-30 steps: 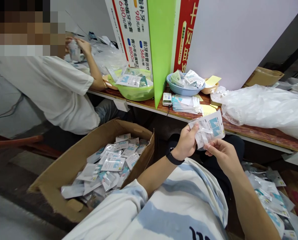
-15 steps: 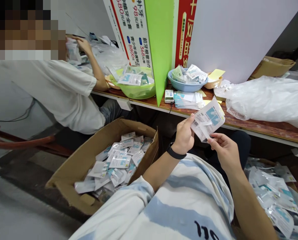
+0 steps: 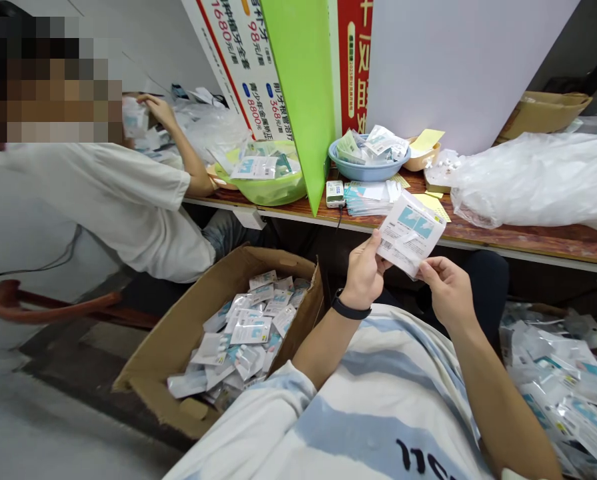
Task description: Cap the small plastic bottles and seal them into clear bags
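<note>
Between my two hands is a small white plastic packet [image 3: 412,233] with blue pictures, a barcode and printed text on the side facing me. My left hand [image 3: 365,273], with a black band on the wrist, grips the packet's left edge, thumb on top. My right hand [image 3: 445,287] pinches its lower right corner between thumb and fingers. What the packet contains I cannot make out. Just beyond it on the table lies a stack of similar flat packets [image 3: 371,199], with yellow sticker sheets [image 3: 433,205] beside them.
An open cardboard box [image 3: 153,353] with many packets stands at my left; more packets [image 3: 568,380] lie low at my right. The wooden table [image 3: 528,240] bears a blue basin [image 3: 368,171], a green basin [image 3: 273,192] and a plastic bag [image 3: 538,180]. A co-worker [image 3: 133,207] sits left of the green divider [image 3: 303,100].
The packet has turned slightly flatter towards me, and its top edge now looks straighter. Both hands still hold it. The camera view has shifted a little.
</note>
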Demonstrator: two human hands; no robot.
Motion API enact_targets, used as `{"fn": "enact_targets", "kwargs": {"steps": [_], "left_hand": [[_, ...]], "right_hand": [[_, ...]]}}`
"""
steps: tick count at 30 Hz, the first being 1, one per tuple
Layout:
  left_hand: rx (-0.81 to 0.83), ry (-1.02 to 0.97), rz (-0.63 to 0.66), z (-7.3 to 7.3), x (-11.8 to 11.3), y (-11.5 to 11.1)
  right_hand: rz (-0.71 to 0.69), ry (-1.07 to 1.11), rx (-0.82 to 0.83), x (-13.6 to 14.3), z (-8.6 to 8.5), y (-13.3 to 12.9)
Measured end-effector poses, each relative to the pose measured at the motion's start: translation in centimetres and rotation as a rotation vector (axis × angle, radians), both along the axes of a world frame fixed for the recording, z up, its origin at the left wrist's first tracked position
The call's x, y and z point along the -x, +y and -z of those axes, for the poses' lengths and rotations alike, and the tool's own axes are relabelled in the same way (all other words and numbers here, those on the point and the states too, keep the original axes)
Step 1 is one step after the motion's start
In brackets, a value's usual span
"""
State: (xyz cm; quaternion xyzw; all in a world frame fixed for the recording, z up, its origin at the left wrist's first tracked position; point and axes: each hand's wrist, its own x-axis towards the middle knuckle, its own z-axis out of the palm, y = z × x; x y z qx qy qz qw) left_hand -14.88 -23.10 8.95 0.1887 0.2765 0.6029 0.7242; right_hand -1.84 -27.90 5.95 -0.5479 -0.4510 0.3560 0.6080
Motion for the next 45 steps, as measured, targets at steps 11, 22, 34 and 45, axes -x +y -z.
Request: {"fn": "enact_targets", "kwargs": {"steps": [11, 22, 34, 45], "left_hand": [[-0.028, 0.060, -0.064, -0.1, -0.2, -0.3], [-0.043, 0.111, -0.093, 0.1, 0.3, 0.1], [-0.112, 0.195, 0.066, -0.6, 0.4, 1.0], [-0.063, -0.008, -0.054, -3.1, -0.3, 3.4]], "right_hand": [[0.104, 0.094, -0.060, 0.8, -0.1, -0.3], [-0.285, 0.262, 0.054, 0.0, -0.7, -1.5], [-0.285, 0.157, 0.106, 0.4, -0.1, -2.0], [-0.145, 0.097, -0.108, 3.3, -0.8, -0.2]]}}
